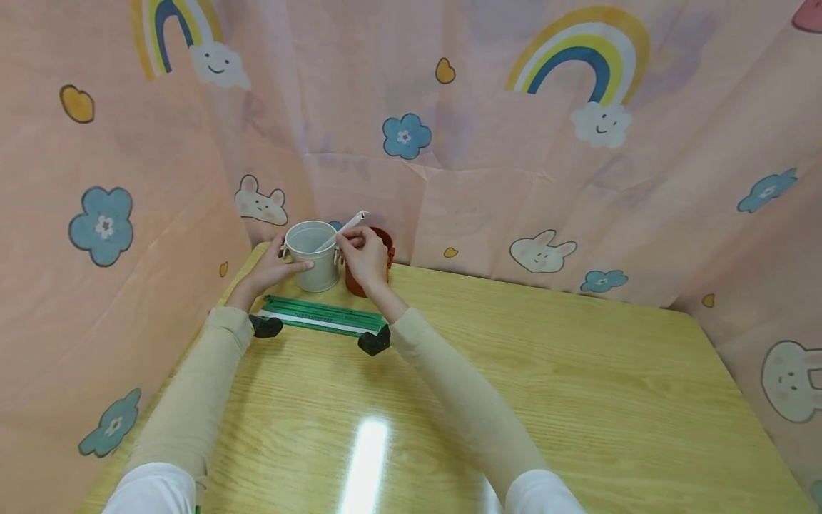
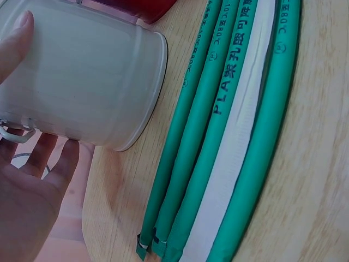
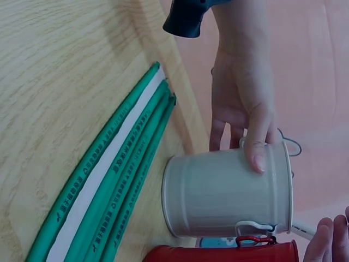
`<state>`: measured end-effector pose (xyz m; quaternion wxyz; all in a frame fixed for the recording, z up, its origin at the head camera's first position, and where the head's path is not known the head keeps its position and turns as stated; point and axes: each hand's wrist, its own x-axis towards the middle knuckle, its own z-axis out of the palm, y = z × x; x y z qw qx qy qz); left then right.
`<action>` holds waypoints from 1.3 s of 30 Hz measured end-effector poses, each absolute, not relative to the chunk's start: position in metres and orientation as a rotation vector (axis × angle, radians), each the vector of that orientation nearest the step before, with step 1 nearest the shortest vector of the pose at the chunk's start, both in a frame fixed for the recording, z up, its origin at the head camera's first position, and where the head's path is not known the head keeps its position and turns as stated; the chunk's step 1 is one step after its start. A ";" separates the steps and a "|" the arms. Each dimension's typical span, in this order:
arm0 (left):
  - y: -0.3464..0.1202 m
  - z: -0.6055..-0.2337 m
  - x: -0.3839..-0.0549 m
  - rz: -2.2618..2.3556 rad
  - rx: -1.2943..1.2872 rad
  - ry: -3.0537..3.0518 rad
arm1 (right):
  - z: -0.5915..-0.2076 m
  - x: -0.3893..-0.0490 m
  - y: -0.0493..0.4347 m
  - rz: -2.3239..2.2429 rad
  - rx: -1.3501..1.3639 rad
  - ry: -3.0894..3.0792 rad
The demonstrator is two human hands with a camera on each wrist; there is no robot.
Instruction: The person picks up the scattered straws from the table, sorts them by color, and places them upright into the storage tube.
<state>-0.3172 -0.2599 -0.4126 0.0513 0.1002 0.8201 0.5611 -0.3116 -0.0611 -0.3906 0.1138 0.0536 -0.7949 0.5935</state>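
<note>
A small off-white metal bucket (image 1: 313, 268) stands upright at the table's back left. My left hand (image 1: 270, 268) holds its left side, with the thumb (image 3: 258, 153) lying across the front wall and the other fingers round the far side. Above the bucket's right rim, my right hand (image 1: 366, 257) pinches a thin white stick, perhaps a straw (image 1: 352, 224), which slants down into the bucket. Its lower end lies inside. In the right wrist view only some fingertips (image 3: 325, 240) of that hand show, by the bucket's mouth.
A red bucket (image 1: 358, 283) stands beside the white one, partly behind my right hand. In front lie several long green-wrapped sticks with printed lettering (image 2: 188, 142) and a white strip (image 2: 234, 147) among them. A patterned pink curtain (image 1: 475, 207) hangs behind the wooden table (image 1: 546, 371).
</note>
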 end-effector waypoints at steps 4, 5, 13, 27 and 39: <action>-0.261 -0.413 -0.317 1.698 0.303 2.501 | -0.394 -0.307 -0.060 1.724 0.178 -2.346; -0.261 -0.413 -0.317 1.696 0.306 2.503 | -0.395 -0.306 -0.060 1.721 0.188 -2.346; -0.262 -0.414 -0.316 1.697 0.315 2.501 | -0.399 -0.298 -0.058 1.686 0.280 -2.353; -0.265 -0.420 -0.324 1.684 0.300 2.535 | -0.412 -0.286 -0.051 1.645 0.429 -2.523; -0.270 -0.437 -0.338 1.673 0.326 2.590 | -0.432 -0.285 -0.038 1.597 0.606 -2.760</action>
